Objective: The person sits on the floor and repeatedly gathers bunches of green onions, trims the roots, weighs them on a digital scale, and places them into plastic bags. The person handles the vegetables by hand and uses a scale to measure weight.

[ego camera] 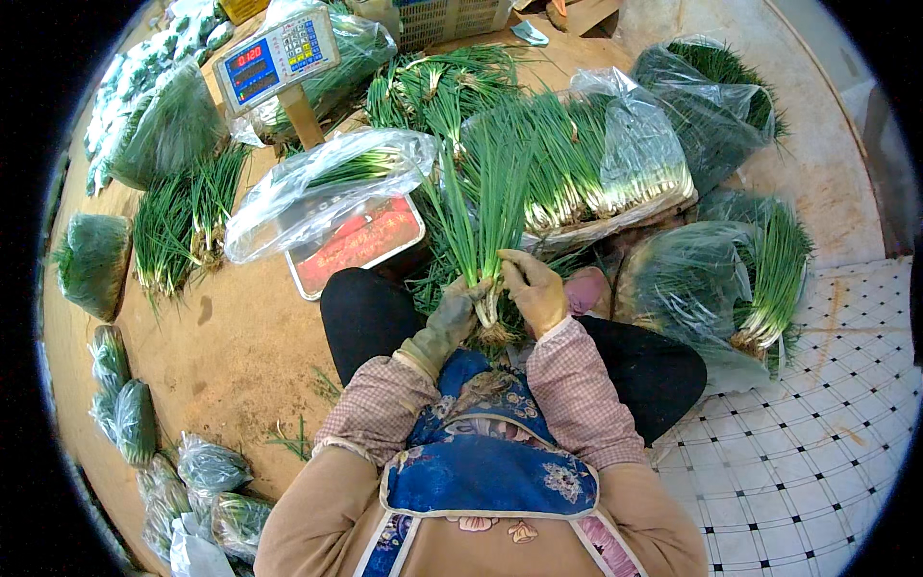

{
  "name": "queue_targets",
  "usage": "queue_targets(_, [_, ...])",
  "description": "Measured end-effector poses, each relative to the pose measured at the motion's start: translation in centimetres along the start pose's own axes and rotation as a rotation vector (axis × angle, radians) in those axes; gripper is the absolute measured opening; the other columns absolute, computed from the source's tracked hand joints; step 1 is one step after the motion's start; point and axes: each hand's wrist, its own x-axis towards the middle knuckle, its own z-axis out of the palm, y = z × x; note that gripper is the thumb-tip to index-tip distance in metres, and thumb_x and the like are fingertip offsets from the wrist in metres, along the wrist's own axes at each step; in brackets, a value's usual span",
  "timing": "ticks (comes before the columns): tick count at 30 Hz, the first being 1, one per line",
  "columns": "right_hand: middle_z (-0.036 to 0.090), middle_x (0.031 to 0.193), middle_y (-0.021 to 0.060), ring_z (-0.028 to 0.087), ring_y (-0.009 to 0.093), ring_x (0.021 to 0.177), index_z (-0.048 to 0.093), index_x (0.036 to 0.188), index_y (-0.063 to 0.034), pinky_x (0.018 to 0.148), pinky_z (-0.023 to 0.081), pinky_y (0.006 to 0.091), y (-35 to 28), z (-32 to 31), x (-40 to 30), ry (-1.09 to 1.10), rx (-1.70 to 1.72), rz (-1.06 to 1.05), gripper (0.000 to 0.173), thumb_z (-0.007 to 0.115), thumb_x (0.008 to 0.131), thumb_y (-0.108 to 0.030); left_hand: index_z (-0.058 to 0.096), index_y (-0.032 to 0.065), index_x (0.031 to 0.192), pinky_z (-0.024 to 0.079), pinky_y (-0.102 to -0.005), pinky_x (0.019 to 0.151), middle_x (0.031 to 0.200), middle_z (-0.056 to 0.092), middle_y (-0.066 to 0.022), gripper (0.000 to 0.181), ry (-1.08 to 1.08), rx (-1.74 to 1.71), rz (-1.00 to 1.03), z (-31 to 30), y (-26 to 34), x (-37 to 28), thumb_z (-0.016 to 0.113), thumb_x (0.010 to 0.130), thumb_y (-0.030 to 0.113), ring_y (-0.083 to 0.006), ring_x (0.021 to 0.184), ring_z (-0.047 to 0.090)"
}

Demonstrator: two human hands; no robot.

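Observation:
Between my knees, my left hand point(456, 314) in a dirty grey-green glove grips a bunch of green onions point(490, 209) just above the white bulbs. Its leaves point away from me and the brown roots hang towards my lap. On the bunch's right side is my right hand point(535, 288), in a tan glove, with its thumb and fingers at the stems; whether it pinches a single stalk is too small to tell. Ahead, trimmed green onions point(570, 159) lie in a row on an opened plastic bag. A digital scale point(353, 249) carries a clear bag point(339, 169) with a few green onions inside.
The scale's lit display point(277, 61) stands on a post at the upper left. Loose green onions point(180, 223) and filled bags point(169, 130) lie to the left. More bagged bunches point(216, 469) sit lower left. A plastic crate point(451, 21) is at the back; another bag point(685, 296) lies right.

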Motion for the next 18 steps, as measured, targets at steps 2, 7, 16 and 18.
queue_targets(2, [0.06, 0.082, 0.0125, 0.058, 0.029, 0.074, 0.055, 0.095, -0.012, 0.063, 0.046, 0.036, -0.2, 0.2, 0.1, -0.073, -0.102, -0.076, 0.02, 0.051, 0.079, -0.022, 0.048, 0.0035, 0.102, 0.044, -0.0256, 0.065, 0.086, 0.054, -0.0039, 0.02, -0.014, 0.003, -0.011, -0.8, -0.2, 0.1, 0.049, 0.083, 0.009, -0.013, 0.075, 0.053])
queue_targets(7, [0.06, 0.08, 0.0126, 0.058, 0.029, 0.071, 0.055, 0.092, -0.0104, 0.062, 0.046, 0.0363, 1.5, 0.3, 0.2, -0.06, -0.211, -0.006, 0.019, 0.052, 0.078, -0.023, 0.048, 0.0034, 0.102, 0.045, -0.0281, 0.064, 0.086, 0.055, -0.0036, 0.023, -0.004, 0.068, -0.004, -1.2, -0.4, 0.3, 0.05, 0.083, 0.018, -0.0136, 0.075, 0.054])
queue_targets(16, [0.06, 0.069, 0.0084, 0.058, 0.015, 0.057, 0.053, 0.084, -0.0017, 0.047, 0.042, 0.0259, 0.7, 0.1, 1.0, -0.198, 0.376, 0.51, 0.021, 0.052, 0.081, -0.022, 0.047, 0.0038, 0.103, 0.046, -0.0266, 0.063, 0.088, 0.055, -0.0039, 0.023, -0.1, 0.029, -0.042, -1.4, -0.3, 0.3, 0.049, 0.084, 0.017, -0.0131, 0.073, 0.054])
queue_targets(18, [0.058, 0.067, 0.0059, 0.056, 0.01, 0.055, 0.052, 0.081, -0.0004, 0.043, 0.04, 0.0208, 0.4, -0.5, 1.7, -0.323, 0.469, 0.605, 0.021, 0.053, 0.081, -0.022, 0.046, 0.0043, 0.103, 0.046, -0.0261, 0.063, 0.088, 0.055, -0.0036, 0.023, -0.118, 0.019, -0.044, -1.4, -0.3, 0.3, 0.049, 0.084, 0.016, -0.0128, 0.073, 0.054])
